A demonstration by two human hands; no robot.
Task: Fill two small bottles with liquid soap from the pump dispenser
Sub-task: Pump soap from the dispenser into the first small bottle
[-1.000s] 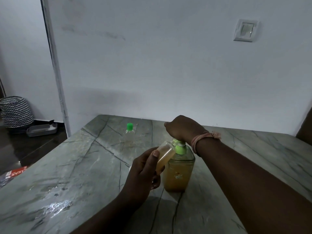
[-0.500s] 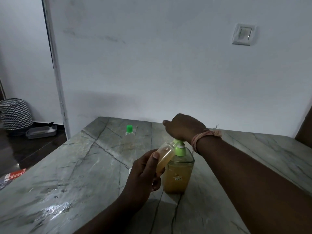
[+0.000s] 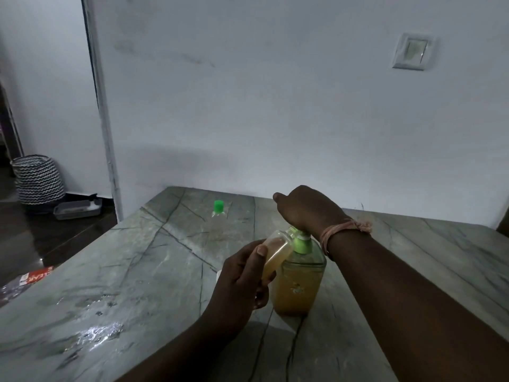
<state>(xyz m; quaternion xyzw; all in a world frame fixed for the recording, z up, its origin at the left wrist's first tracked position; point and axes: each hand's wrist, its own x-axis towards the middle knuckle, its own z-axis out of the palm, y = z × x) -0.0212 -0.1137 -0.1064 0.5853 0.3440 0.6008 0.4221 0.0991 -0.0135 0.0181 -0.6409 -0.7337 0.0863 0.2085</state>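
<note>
Two hands worked mid-tabletop (image 3: 137, 271). Left hand (image 3: 237, 282) gripped the tilted small bottle (image 3: 275, 250) against the pump dispenser (image 3: 300, 282); right hand (image 3: 305, 208) covered the pump, grip unclear.

We cannot see the pump head of the dispenser (image 3: 298, 282): the right hand (image 3: 305, 209) covers it, and only the green collar shows below the wrist. The mouth of the small bottle (image 3: 275, 253) sits against that collar, so we cannot tell whether soap is flowing. The left hand (image 3: 238, 282) hides the bottle's lower end. Toward the far edge of the surface (image 3: 132, 271), the second bottle (image 3: 219, 209) is too faint to read beyond its green cap. A small white thing just left of the left hand is mostly hidden. The surface's near edge and right corner are cut off, as are both forearms.
</note>
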